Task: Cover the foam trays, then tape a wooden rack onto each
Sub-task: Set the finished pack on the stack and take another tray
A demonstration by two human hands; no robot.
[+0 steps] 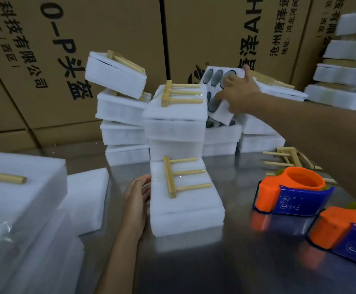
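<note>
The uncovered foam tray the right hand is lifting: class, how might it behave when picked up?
The tray probably weighs little: the right hand holds it tilted by one edge. Being soft foam, it may flex. Its round items could slip out, since no cover holds them.

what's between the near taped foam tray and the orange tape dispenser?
Head view: only bare steel table lies between the taped foam tray under the left hand and the nearer-centre orange tape dispenser.

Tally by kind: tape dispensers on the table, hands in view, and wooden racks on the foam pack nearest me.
Tape dispensers: 2
Hands: 2
Wooden racks on nearest foam pack: 1
Total: 5
</note>
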